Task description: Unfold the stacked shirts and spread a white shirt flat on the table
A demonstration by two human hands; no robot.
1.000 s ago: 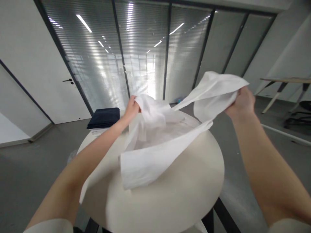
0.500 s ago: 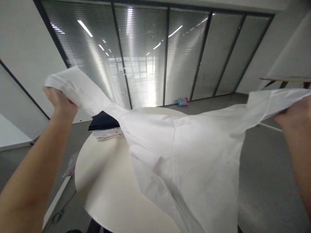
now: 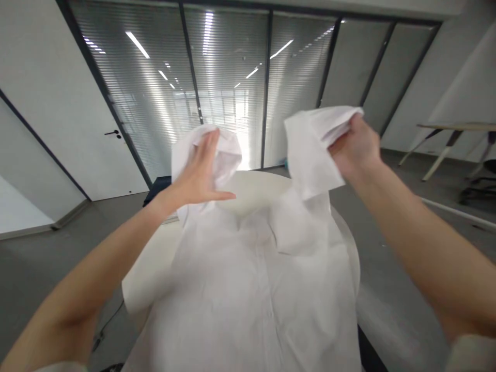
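A white button-front shirt is spread in front of me, its body reaching over the near part of the round table and past the bottom of the view. My left hand rests against one raised sleeve, fingers stretched out and thumb apart, so it is open. The cuff of that sleeve bulges around and behind the fingers. At the right, my right hand is closed on the other sleeve, which is held up and folds downward from the grip. Part of the shirt's left side is blurred.
The round cream table stands under the shirt. A dark folded cloth pile lies at its far left edge, partly behind my left hand. Glass partitions with blinds stand beyond. At the right are another table and a chair base.
Both hands have come inward from far apart, bringing the sleeves toward the middle. My left hand has opened its grip. The shirt body has dropped lower and spread across the near table.
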